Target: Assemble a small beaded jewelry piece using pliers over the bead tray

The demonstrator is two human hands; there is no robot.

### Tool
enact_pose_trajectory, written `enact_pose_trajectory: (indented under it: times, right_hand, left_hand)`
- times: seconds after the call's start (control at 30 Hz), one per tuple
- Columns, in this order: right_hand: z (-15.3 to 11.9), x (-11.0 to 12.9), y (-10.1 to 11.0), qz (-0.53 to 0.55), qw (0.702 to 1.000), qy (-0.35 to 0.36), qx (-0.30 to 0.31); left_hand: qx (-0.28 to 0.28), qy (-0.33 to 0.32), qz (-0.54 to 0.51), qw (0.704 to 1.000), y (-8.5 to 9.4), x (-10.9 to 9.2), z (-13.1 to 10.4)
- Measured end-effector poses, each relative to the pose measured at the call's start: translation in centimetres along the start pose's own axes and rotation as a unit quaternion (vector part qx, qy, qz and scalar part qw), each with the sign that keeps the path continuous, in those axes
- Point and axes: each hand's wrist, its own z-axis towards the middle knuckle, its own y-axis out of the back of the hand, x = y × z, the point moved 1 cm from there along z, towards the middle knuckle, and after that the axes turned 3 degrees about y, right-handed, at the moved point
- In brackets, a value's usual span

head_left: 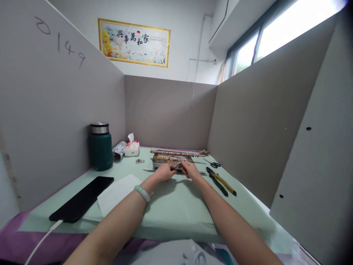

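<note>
Both hands meet just in front of a shallow metal tray (157, 165) of small gold and red beads. My left hand (164, 172), with a pale green bangle (142, 193) at its wrist, is closed around a slim, dark metal tool (177, 166) whose exact kind is too small to tell. Its tip points toward my right hand (189, 169). The right fingers are pinched together at that tip; what they hold is too small to make out. A rod strung with beads (176, 153) lies across the tray's far edge.
Right of my hands lie green-and-yellow pliers (222, 182) and black-handled scissors (215, 165). To the left are a phone (82, 198) with a white cable, white paper (118, 193), a dark green flask (101, 151), a tissue pack (132, 148) and small rings (139, 161). Grey partitions enclose the table.
</note>
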Motion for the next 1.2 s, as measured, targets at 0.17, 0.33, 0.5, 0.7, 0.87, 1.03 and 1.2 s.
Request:
enact_pose_trajectory:
  times: [0.17,0.33,0.5,0.7,0.87,1.03,1.2]
  right_hand:
    - [0.1,-0.2,0.0,-0.008,1.000,0.013,-0.004]
    - [0.2,-0.3,0.0,-0.025,0.999,0.023,-0.008]
    - [0.1,-0.2,0.0,-0.030,0.999,0.022,-0.006]
    - [-0.1,0.3,-0.1,0.005,1.000,0.013,0.003]
    - [-0.3,0.6,-0.1,0.029,1.000,0.003,0.011]
    - [-0.5,0.9,-0.2,0.062,0.998,0.004,0.025]
    - [-0.6,1.1,-0.2,0.058,0.998,0.014,0.018]
  left_hand:
    - [-0.001,0.001,-0.002,1.000,-0.1,0.1,0.0]
    - [0.002,0.007,-0.006,1.000,-0.1,0.1,0.0]
    - [0.009,-0.003,-0.020,1.000,-0.3,0.4,0.3]
    - [0.032,0.015,-0.090,0.995,-0.4,0.7,0.5]
    - [0.052,0.015,-0.139,0.989,0.0,0.4,0.2]
    - [0.065,0.007,-0.166,0.984,-0.1,0.4,0.3]
    - [0.047,0.004,-0.132,0.990,-0.4,0.7,0.6]
